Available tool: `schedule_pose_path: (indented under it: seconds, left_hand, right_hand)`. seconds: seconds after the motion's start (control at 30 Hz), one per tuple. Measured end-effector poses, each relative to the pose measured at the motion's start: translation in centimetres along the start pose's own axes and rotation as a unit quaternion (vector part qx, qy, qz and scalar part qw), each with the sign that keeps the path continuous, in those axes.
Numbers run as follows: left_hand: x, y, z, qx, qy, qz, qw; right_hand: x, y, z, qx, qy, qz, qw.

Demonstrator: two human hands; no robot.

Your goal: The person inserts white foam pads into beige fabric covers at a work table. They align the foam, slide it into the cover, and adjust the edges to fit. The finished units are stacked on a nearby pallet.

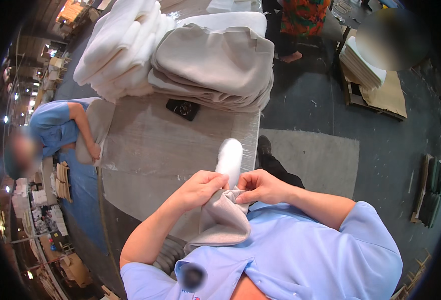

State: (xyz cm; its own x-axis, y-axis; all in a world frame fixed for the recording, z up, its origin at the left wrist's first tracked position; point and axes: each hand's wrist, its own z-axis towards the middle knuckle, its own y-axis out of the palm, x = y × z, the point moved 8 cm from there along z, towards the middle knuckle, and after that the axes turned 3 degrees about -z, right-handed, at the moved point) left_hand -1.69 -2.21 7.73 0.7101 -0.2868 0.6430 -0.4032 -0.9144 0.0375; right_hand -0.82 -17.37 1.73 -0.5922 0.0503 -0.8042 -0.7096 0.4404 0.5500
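Evidently, the soft grey-beige fabric piece [223, 220] is light and limp: it hangs in loose folds from the hands, at the near edge of the table and against the wearer's shirt. A thick white fluffy padding strip [229, 155] rises out of its gathered upper end and points to the far side, over the right edge of the plastic-covered table [145, 132].

The left hand [205, 187] is curled narrow, thumb and forefinger pinching where fabric and padding meet; how much of each it has cannot be told. The right hand [259, 187], just beside it, has its fingertips drawn together on the crumpled fabric edge.

The fabric looks pliant and matt, so it should grip well and sag wherever it is unsupported. The padding seems springy and nearly weightless, likely to squash under a firm pinch and to pull apart if tugged by its loose fibres. The doubled fabric edge looks the surest hold, with the padding best taken broadly around its thicker body.

Farther off on the table lie a stack of folded grey-beige fabric pieces [213, 62] and, to its left, a heap of white fluffy padding [120, 47].
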Motion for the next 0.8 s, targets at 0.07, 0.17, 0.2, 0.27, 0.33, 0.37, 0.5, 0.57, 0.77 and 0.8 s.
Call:
schedule_pose_path:
  seconds: [0.07, 0.17, 0.2, 0.27, 0.33, 0.37, 0.5, 0.57, 0.77, 0.8]
  left_hand:
    - [0.1, 0.6, 0.4, -0.009, -0.024, 0.067, 0.997]
    - [1.7, 1.3, 0.4, -0.031, -0.024, 0.156, 0.987]
    - [2.0, 1.4, 0.4, -0.034, -0.008, 0.16, 0.986]
    - [2.9, 1.8, 0.3, -0.03, 0.024, 0.201, 0.979]
    - [4.2, 2.4, 0.2, -0.015, 0.058, 0.272, 0.96]
    - [4.7, 2.6, 0.0, 0.014, 0.11, 0.295, 0.949]
    - [6.4, 2.8, -0.9, 0.094, 0.22, 0.309, 0.921]
    - [6.9, 2.5, -1.1, 0.109, 0.21, 0.282, 0.93]
    - [7.4, 2.7, -1.2, 0.156, 0.261, 0.305, 0.902]
    - [7.5, 3.0, -1.4, 0.164, 0.278, 0.319, 0.891]
  right_hand:
    - [-1.4, -0.2, -0.6, 0.083, -0.067, -0.149, 0.983]
    - [-4.6, 0.4, -2.0, 0.17, -0.185, -0.349, 0.903]
    - [-4.5, 0.4, -2.2, 0.184, -0.2, -0.372, 0.888]
    - [-4.7, 0.4, -2.5, 0.21, -0.226, -0.418, 0.854]
    - [-4.4, -0.2, -2.6, 0.221, -0.195, -0.392, 0.872]
    - [-4.8, -0.2, -2.6, 0.222, -0.181, -0.378, 0.88]
    - [-4.8, -0.4, -1.9, 0.098, -0.092, -0.134, 0.982]
    - [-3.7, -0.5, -1.4, 0.028, -0.072, -0.023, 0.997]
    - [-1.5, -1.6, -0.4, 0.023, -0.041, -0.089, 0.995]
    - [-1.4, -2.0, -0.4, 0.054, -0.047, -0.1, 0.993]
